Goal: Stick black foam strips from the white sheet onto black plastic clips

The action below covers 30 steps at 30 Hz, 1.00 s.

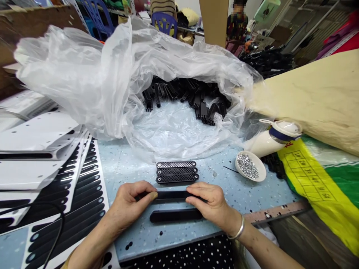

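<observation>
Blue plastic chairs [164,16] stand in the background, a pale wall [190,3] beyond.

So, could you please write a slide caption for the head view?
Left hand and right hand hold a black strip by its ends, beside three textured pieces.

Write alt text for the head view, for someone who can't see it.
A person's left hand and right hand hold a black strip by its ends at a speckled blue table, a second strip lying nearer the wearer. Beyond sit three black textured pieces, then an open plastic bag of black parts; to the right, a white bowl of silvery bits.
</observation>
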Motion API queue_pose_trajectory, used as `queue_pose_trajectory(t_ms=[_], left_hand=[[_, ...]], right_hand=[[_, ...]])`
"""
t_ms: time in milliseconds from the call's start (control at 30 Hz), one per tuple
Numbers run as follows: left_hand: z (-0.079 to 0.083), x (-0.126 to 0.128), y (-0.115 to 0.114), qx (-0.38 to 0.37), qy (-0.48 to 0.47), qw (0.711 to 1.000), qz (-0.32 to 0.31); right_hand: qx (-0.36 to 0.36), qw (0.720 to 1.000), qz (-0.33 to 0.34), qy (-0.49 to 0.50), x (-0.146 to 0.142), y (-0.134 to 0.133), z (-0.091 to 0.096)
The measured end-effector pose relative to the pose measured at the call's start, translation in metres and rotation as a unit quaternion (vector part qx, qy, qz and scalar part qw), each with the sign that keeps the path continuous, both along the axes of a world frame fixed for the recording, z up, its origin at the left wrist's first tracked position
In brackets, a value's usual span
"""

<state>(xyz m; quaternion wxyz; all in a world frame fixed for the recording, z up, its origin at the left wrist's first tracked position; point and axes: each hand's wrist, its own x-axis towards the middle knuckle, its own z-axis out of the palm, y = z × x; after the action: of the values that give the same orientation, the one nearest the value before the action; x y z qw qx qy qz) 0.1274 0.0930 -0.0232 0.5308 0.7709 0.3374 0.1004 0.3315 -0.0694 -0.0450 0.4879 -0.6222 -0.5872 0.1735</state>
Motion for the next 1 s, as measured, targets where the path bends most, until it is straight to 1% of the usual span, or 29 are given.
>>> queue_pose_trajectory(t_ms=[200,333,400,500,567,600,667,700,767,800,833,867,900,933,1000], left_hand=[[0.002,0.002,0.0,0.0,0.003,1.0,0.002],[0.003,0.002,0.0,0.006,0.006,1.0,0.003],[0.002,0.002,0.001,0.014,0.006,1.0,-0.005],[0.001,0.001,0.001,0.031,0.008,0.999,-0.015],[0.002,0.001,0.0,0.034,0.001,0.999,0.004],[0.005,0.0,-0.001,0.034,-0.007,0.999,0.021],[0.013,-0.005,-0.003,0.045,-0.026,0.997,0.065],[0.018,-0.009,-0.005,0.06,-0.034,0.994,0.086],[0.031,-0.024,-0.009,0.098,-0.053,0.986,0.121],[0.037,-0.034,-0.011,0.116,-0.064,0.982,0.136],[0.043,-0.046,-0.012,0.13,-0.073,0.978,0.148],[0.048,-0.06,-0.014,0.143,-0.078,0.974,0.158],[0.051,-0.077,-0.016,0.156,-0.077,0.97,0.171],[0.054,-0.095,-0.018,0.17,-0.069,0.966,0.184],[0.055,-0.136,-0.024,0.193,-0.033,0.955,0.221]], right_hand=[[-0.001,1.0,0.01,-0.009,0.0,-0.001,-0.001],[-0.019,1.0,0.007,0.005,0.004,-0.002,0.003],[-0.04,0.999,-0.024,0.015,0.012,-0.007,0.008],[-0.051,0.991,-0.125,0.006,0.027,-0.022,0.018],[-0.039,0.983,-0.179,-0.012,0.029,-0.034,0.027],[-0.034,0.981,-0.191,-0.021,0.025,-0.039,0.032],[-0.027,0.984,-0.173,-0.038,0.003,-0.046,0.039],[-0.023,0.988,-0.146,-0.045,-0.015,-0.046,0.041],[0.0,0.995,-0.066,-0.072,-0.061,-0.037,0.036],[0.033,0.993,-0.015,-0.108,-0.086,-0.029,0.031],[0.083,0.982,0.061,-0.161,-0.111,-0.02,0.024],[0.079,0.967,0.113,-0.212,-0.134,-0.009,0.017],[0.059,0.957,0.139,-0.246,-0.154,0.002,0.011],[0.061,0.946,0.181,-0.261,-0.17,0.013,0.006],[0.044,0.938,0.213,-0.272,-0.192,0.03,0.0]])
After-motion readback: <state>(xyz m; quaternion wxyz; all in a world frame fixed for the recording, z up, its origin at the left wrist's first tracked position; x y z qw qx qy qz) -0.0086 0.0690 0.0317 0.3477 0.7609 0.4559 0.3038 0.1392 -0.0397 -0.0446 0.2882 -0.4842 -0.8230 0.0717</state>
